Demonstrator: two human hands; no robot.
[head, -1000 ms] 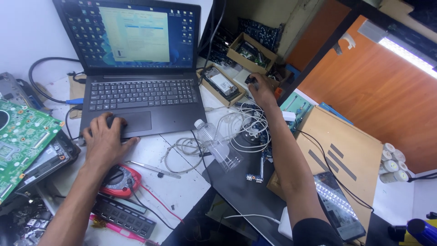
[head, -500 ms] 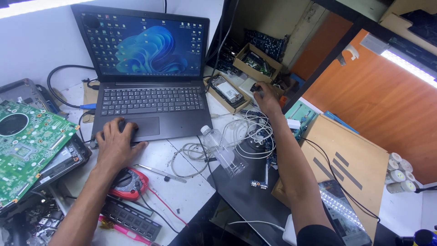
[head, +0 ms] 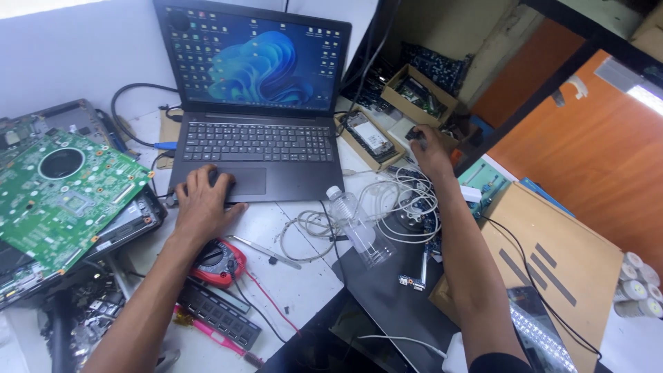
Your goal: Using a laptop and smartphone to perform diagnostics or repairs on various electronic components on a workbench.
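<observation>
Currently left hand (head: pixel 202 204) lies flat, fingers apart, on laptop (head: pixel 257 148) touchpad corner; right hand (head: pixel 432 147) reaches small dark part (head: pixel 413 133) at desk's far edge, grip unclear; best keep wrist above white cables (head: pixel 400 200).

There is one view only, from a camera on the person's head, looking steeply down and forward over a cluttered bench. It sits close: both forearms run in from the bottom edge, the left hand (head: pixel 200 204) at about 9 o'clock of centre, the right hand (head: pixel 431 148) at about 2 o'clock. The laptop (head: pixel 259 131) fills the 12 o'clock stretch, its screen facing the lens. A green board (head: pixel 59 200) lies at 9 o'clock by the left edge, and a brown box (head: pixel 559 276) at 4 o'clock. The frame is tilted and wide, so the far edges bend. No second view shares any part.
</observation>
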